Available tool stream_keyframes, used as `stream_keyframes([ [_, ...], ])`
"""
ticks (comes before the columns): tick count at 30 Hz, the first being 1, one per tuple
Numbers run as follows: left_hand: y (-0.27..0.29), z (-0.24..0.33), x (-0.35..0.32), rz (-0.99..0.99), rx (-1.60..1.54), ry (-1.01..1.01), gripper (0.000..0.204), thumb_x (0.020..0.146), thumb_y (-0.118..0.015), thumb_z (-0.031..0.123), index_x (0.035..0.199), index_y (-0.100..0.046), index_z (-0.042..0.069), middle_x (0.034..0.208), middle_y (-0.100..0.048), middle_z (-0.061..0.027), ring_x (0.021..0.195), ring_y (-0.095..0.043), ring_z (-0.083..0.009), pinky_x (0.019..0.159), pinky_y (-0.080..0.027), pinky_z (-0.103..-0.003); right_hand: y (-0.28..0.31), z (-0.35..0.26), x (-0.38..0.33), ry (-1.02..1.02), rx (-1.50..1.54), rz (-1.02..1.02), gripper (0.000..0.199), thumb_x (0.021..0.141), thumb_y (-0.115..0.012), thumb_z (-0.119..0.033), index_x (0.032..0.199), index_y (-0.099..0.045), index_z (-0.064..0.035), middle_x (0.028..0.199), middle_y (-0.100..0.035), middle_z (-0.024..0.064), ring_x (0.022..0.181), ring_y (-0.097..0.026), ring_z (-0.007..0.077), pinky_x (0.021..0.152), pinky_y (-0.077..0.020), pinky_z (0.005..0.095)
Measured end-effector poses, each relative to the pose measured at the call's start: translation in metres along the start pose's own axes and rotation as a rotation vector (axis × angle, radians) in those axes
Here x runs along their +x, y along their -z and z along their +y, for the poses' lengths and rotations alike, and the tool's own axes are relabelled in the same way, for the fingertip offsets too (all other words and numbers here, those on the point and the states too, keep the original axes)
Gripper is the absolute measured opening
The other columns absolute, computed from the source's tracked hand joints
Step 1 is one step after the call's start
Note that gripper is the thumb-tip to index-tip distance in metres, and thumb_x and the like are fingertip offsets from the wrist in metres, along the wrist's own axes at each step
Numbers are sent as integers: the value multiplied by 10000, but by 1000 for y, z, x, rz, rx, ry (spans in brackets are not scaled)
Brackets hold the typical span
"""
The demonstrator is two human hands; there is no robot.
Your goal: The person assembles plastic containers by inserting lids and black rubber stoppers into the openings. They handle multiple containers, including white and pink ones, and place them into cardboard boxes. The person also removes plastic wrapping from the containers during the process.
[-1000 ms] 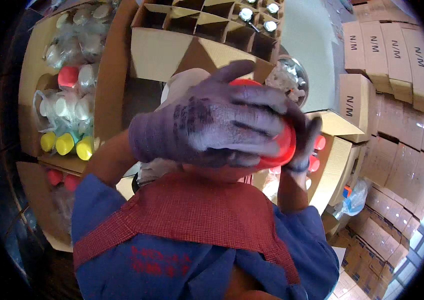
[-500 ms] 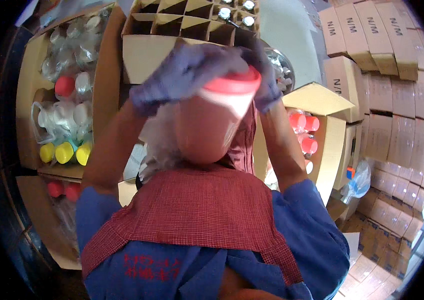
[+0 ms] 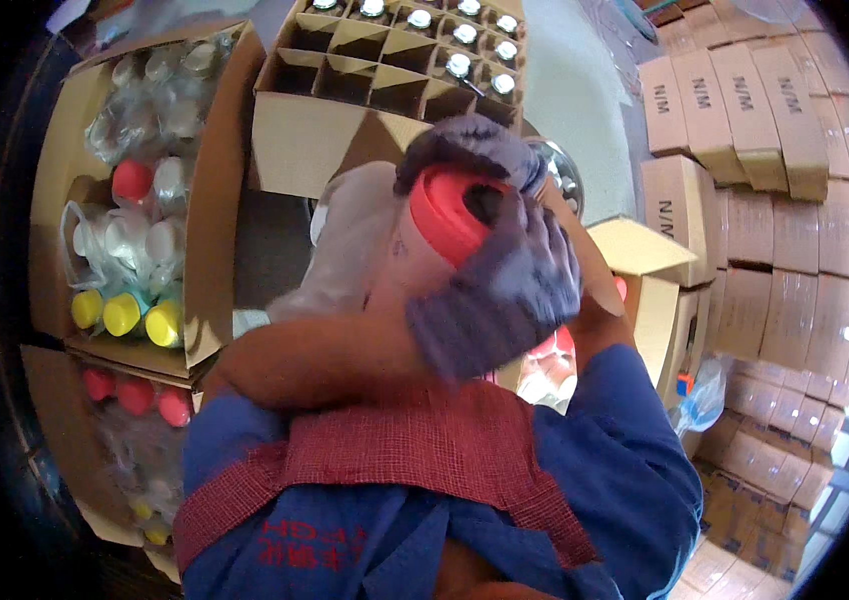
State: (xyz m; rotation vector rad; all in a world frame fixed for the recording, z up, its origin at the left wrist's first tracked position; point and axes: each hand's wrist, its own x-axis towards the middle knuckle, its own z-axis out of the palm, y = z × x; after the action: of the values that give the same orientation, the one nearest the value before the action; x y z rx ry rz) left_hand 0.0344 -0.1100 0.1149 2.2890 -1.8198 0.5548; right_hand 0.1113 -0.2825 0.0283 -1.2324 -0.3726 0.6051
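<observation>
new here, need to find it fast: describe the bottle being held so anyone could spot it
Start at the divided cardboard box at top centre. Just below it, both gloved hands grip a translucent bottle held close to the camera. Unlike the boxed bottles at left, its red cap is under purple-gloved fingers.

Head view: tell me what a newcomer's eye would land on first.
Dead centre, two hands in purple-grey gloves grip a pale bottle with a red cap, the right hand wrapped over its top, the left hand behind it. At left, an open carton holds wrapped bottles with red and yellow caps. Stacked brown cartons fill the right side.
</observation>
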Motion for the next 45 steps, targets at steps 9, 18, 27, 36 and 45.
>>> stream_keyframes([
  [9,-18,-63,-29,344,-884,-262,248,779,-556,207,894,-653,11,907,-661,-125,918,-624,-272,862,-476,-419,-63,-35,-27,-67,-128,419,315,923,-504,-118,1163,-595,64,1126,-648,173,1105,-595,257,1004,-427,342],
  [18,5,-19,-18,172,-492,-8,355,727,-577,245,913,-661,-46,962,-656,-205,1000,-612,-350,952,-432,-513,-30,-44,13,-71,-131,-92,306,907,-513,-95,1136,-607,84,1109,-654,204,1068,-618,282,971,-458,365],
  [27,-12,-45,-40,337,-806,-188,257,770,-578,191,900,-661,-14,941,-650,-160,950,-607,-316,905,-448,-477,-60,-44,-6,-99,-188,257,305,912,-538,-156,1100,-637,62,1116,-666,178,1079,-625,271,987,-453,368],
  [36,0,25,-16,276,-341,-180,335,780,-519,234,900,-656,-47,952,-645,-227,944,-607,-356,987,-396,-538,6,-179,-43,149,-468,700,634,1015,-248,-483,1448,-328,-27,1492,-350,120,1363,-349,233,1144,-223,380],
  [45,-4,43,-27,350,-516,-198,237,721,-574,226,763,-661,10,774,-608,-157,782,-589,-312,794,-461,-447,-102,-65,20,-251,-793,289,678,1007,-217,-522,1437,-341,-12,1466,-390,111,1329,-396,237,1135,-243,379],
])
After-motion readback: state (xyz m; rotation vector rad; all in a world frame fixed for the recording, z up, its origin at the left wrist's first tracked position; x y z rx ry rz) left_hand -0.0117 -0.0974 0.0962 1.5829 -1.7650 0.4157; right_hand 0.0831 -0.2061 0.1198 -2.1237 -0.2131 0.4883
